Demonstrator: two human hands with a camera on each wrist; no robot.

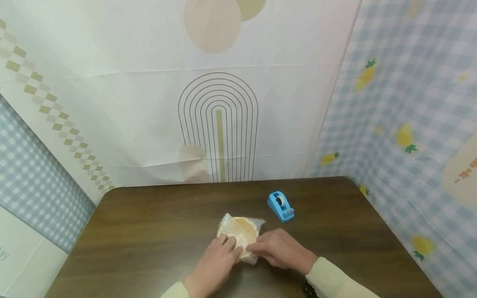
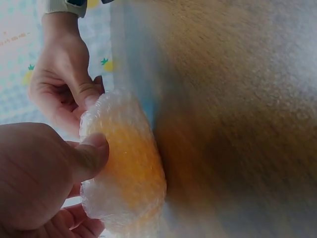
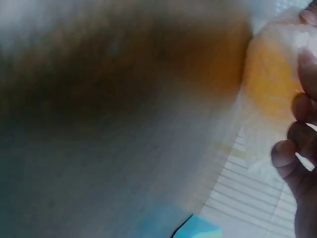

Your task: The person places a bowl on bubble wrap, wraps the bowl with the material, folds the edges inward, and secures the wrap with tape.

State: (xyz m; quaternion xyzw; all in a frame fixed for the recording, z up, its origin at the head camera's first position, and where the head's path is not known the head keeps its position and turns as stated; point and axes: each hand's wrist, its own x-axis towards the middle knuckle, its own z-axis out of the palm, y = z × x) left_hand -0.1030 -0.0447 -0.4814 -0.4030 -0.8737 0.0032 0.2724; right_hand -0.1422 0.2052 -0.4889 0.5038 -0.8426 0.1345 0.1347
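Observation:
A round orange-yellow item (image 1: 244, 231) lies near the table's front, wrapped in clear bubble wrap (image 1: 257, 222). My left hand (image 1: 216, 263) grips the near left side of the bundle; in the left wrist view its thumb (image 2: 94, 151) presses on the bubble wrap, with fingers on the other side. At the near right side, my right hand (image 1: 281, 250) pinches the wrap's edge between thumb and fingers. In the right wrist view its curled fingers (image 3: 285, 153) appear beside the wrapped item. The wrap partly veils what the item is.
A blue tape dispenser (image 1: 281, 206) with a roll of tape stands behind and to the right of the bundle. The dark wooden table (image 1: 156, 223) reaches back to a white patterned cloth (image 1: 149, 124). Blue checked cloth (image 1: 410, 103) hangs along the right side.

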